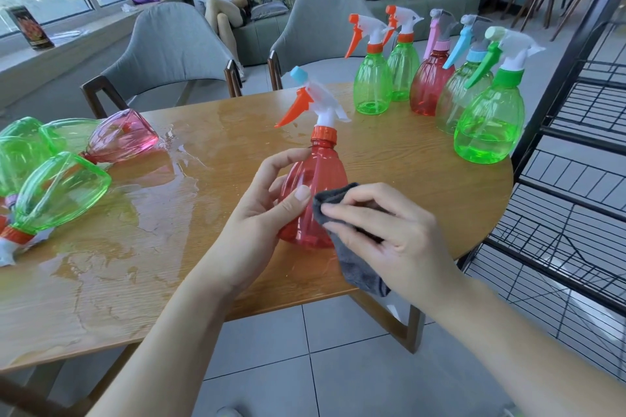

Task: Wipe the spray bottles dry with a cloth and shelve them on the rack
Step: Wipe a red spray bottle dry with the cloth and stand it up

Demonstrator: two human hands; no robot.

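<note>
A red spray bottle (318, 176) with an orange trigger and collar is held upright above the wooden table (406, 159), near its front edge. My left hand (271, 200) grips its body from the left, thumb on the front. My right hand (382, 230) holds a dark grey cloth (352, 261) and presses it against the bottle's right side. Several spray bottles stand upright at the table's far right, the nearest a green one (487, 125). Several more lie on their sides at the left, one of them pink (125, 135), the others green (61, 193).
A black wire rack (576, 152) stands right of the table. Water is pooled on the table's left half (162, 186). Two grey chairs (169, 54) stand behind the table. A person sits on a sofa at the back.
</note>
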